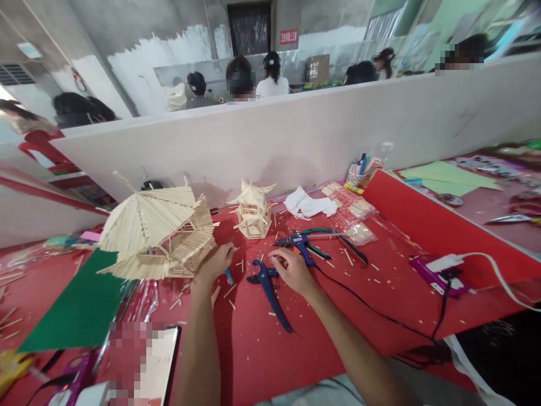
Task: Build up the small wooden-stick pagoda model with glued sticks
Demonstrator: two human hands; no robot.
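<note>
My left hand is closed beside the large pavilion model made of thin wooden sticks. Its fingertips are pressed together, and whatever they may pinch is too small to make out. My right hand is closed too, thumb and forefinger meeting above a pair of blue-handled cutters; anything between them cannot be told. Just behind that hand lies a blue glue gun, its black cord running to the right. A smaller stick pavilion stands farther back, between the two hands.
Stick offcuts are strewn over the red table. Green-handled pliers, crumpled white tissue and bagged sticks lie at the back. A purple power strip sits right, a green sheet left. A white partition closes the back.
</note>
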